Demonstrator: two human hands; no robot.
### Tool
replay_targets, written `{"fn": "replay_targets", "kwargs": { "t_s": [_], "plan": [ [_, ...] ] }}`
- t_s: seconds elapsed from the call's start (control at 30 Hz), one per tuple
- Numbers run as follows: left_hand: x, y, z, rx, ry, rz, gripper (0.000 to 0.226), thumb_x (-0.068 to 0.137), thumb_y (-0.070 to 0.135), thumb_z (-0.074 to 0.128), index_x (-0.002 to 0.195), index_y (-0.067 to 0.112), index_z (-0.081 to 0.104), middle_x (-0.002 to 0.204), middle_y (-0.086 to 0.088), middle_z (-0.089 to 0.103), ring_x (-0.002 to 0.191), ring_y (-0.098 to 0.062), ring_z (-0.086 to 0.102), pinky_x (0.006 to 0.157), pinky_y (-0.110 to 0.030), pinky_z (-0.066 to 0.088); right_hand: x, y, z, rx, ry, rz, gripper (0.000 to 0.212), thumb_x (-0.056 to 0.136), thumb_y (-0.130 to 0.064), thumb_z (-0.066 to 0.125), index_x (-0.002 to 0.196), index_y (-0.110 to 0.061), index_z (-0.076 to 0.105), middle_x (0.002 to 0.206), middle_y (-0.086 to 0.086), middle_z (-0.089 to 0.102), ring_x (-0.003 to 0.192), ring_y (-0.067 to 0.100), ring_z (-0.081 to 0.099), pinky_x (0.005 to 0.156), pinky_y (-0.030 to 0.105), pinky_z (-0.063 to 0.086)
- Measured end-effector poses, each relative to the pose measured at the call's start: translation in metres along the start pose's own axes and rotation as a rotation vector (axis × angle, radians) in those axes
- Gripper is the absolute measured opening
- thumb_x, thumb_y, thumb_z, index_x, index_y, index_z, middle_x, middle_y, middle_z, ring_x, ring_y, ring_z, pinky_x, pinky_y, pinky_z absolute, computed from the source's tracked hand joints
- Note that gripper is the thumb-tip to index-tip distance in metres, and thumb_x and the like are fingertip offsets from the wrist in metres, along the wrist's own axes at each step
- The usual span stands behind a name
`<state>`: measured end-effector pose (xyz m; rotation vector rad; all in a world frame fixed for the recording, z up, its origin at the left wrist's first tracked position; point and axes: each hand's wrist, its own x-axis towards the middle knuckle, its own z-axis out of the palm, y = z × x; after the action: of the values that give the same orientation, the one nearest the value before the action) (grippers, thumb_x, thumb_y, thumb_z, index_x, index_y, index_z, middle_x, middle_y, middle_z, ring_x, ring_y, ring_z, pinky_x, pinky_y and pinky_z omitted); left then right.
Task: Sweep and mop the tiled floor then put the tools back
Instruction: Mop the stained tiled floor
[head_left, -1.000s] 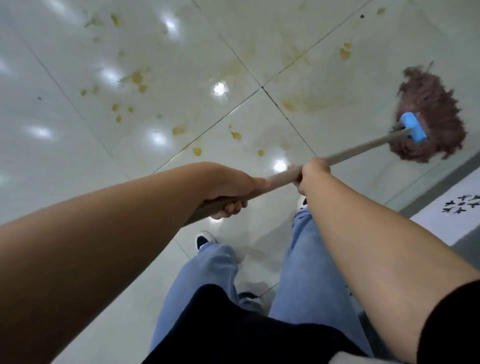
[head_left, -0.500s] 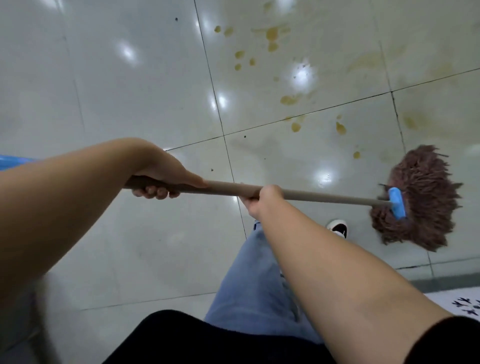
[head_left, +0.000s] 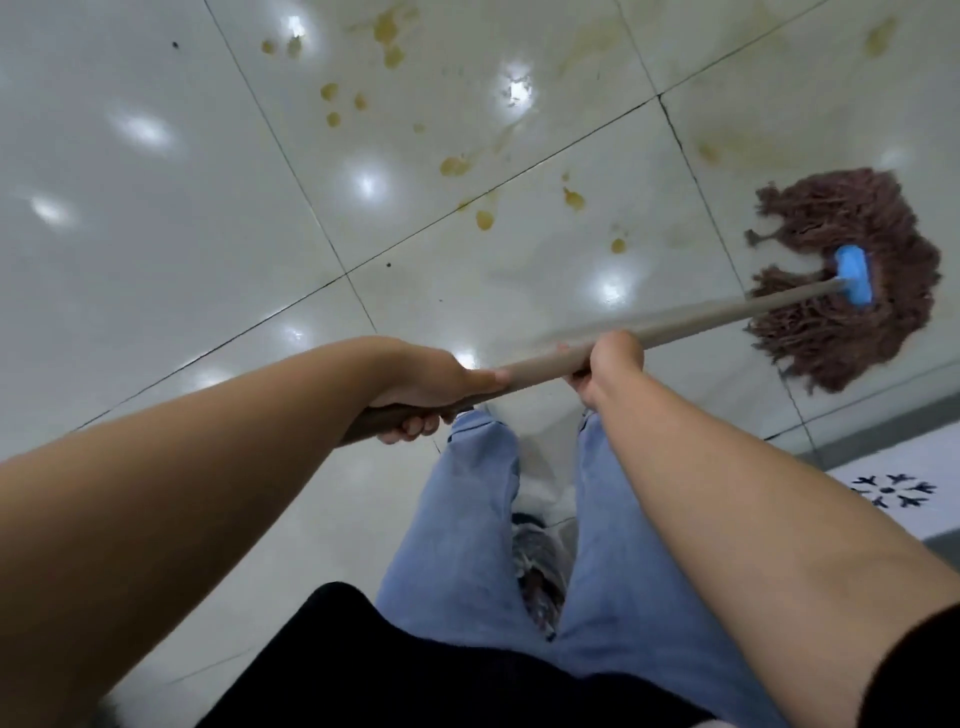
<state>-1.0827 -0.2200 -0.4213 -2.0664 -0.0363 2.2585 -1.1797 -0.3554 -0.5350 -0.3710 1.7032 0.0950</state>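
A mop with a brown string head (head_left: 857, 280) and a blue clamp (head_left: 853, 274) lies spread on the glossy white tiled floor (head_left: 156, 234) at the right. Its tan wooden handle (head_left: 701, 317) runs down-left to me. My left hand (head_left: 431, 384) grips the handle's near end, fingers curled under it. My right hand (head_left: 605, 364) grips the handle a little further along. Yellow-brown stains (head_left: 457, 166) dot the tiles left of the mop head and up toward the top of the view.
A grey strip (head_left: 883, 431) borders the tiles at the lower right, and beyond it lies a white surface with a black pattern (head_left: 891, 493). My legs in blue jeans (head_left: 467, 519) stand below the handle.
The view has swung. The handle now tilts up to the right instead of lying level, and the mop head has shifted further from me along the floor. Both hands keep their grip.
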Motion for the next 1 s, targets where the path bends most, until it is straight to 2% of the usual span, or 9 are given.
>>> {"fn": "replay_targets", "kwargs": {
  "t_s": [0.07,0.2,0.33,0.5,0.6,0.67,0.83,0.9,1.0],
  "plan": [
    [0.007,0.047,0.019,0.002,-0.014,0.013,0.064,0.081,0.073,0.039,0.071,0.01,0.045,0.031,0.004,0.039,0.025,-0.013,0.033,0.038,-0.013,0.035,0.015,-0.038,-0.027,0.019,0.043,-0.009,0.035,0.101,-0.028,0.034,0.132,-0.012,0.041,0.085,0.007,0.049,0.056,0.025,0.059,0.037,0.028,0.049],
    [0.009,0.15,0.058,-0.02,-0.064,0.059,0.065,0.083,0.073,0.034,0.072,0.009,0.043,0.029,0.004,0.037,0.022,-0.011,0.031,0.038,-0.01,0.033,0.037,-0.123,-0.089,-0.011,0.116,-0.071,0.031,0.101,-0.03,0.035,0.126,-0.014,0.043,0.078,0.006,0.05,0.053,0.022,0.06,0.056,0.036,0.053],
    [0.001,0.256,0.065,-0.017,-0.029,0.125,0.062,0.086,0.07,0.03,0.066,0.012,0.037,0.027,0.004,0.032,0.02,-0.009,0.027,0.038,-0.006,0.029,0.05,-0.212,-0.13,0.05,0.098,-0.168,0.017,0.101,-0.034,0.037,0.106,-0.018,0.04,0.076,0.006,0.053,0.052,0.021,0.059,0.036,0.027,0.05],
    [-0.008,0.313,0.054,-0.019,-0.016,0.159,0.06,0.09,0.064,0.031,0.072,0.008,0.042,0.026,0.003,0.035,0.02,-0.009,0.033,0.037,-0.007,0.034,0.055,-0.256,-0.137,0.272,-0.006,-0.169,0.033,0.101,-0.036,0.035,0.121,-0.01,0.042,0.079,0.015,0.053,0.057,0.026,0.058,0.042,0.029,0.054],
    [-0.011,0.302,0.054,0.005,-0.052,0.124,0.064,0.089,0.066,0.031,0.074,0.005,0.047,0.028,0.001,0.038,0.022,-0.013,0.042,0.035,-0.012,0.041,0.048,-0.248,-0.133,0.371,-0.038,-0.138,0.033,0.102,-0.037,0.033,0.117,-0.008,0.038,0.075,0.016,0.053,0.047,0.025,0.057,0.041,0.028,0.054],
    [-0.012,0.285,0.058,-0.003,-0.05,0.12,0.063,0.088,0.067,0.032,0.071,0.007,0.045,0.028,0.002,0.036,0.021,-0.012,0.037,0.034,-0.009,0.036,0.043,-0.234,-0.129,0.387,-0.016,-0.128,0.03,0.102,-0.036,0.035,0.112,-0.008,0.039,0.075,0.015,0.052,0.048,0.022,0.055,0.038,0.021,0.051],
    [-0.019,0.198,0.029,-0.014,0.021,0.079,0.055,0.087,0.063,0.036,0.065,0.013,0.038,0.029,0.004,0.033,0.021,-0.009,0.03,0.035,-0.005,0.028,0.014,-0.168,-0.078,0.37,-0.01,-0.088,0.032,0.101,-0.031,0.037,0.08,-0.006,0.04,0.072,0.011,0.049,0.052,0.018,0.049,0.033,0.016,0.044],
    [-0.023,0.143,0.011,-0.034,0.067,0.066,0.054,0.088,0.062,0.038,0.066,0.012,0.039,0.029,0.004,0.033,0.02,-0.009,0.03,0.034,-0.005,0.028,-0.002,-0.127,-0.044,0.357,-0.032,-0.068,0.027,0.1,-0.029,0.036,0.086,-0.007,0.041,0.073,0.01,0.048,0.05,0.017,0.048,0.034,0.016,0.045],
    [-0.025,0.043,-0.01,-0.042,0.095,0.061,0.057,0.086,0.065,0.04,0.068,0.011,0.04,0.029,0.004,0.034,0.021,-0.01,0.031,0.034,-0.006,0.028,-0.028,-0.046,0.01,0.305,-0.044,-0.073,0.023,0.1,-0.031,0.036,0.106,-0.009,0.04,0.071,0.01,0.049,0.049,0.017,0.05,0.035,0.016,0.046]
  ]
}}
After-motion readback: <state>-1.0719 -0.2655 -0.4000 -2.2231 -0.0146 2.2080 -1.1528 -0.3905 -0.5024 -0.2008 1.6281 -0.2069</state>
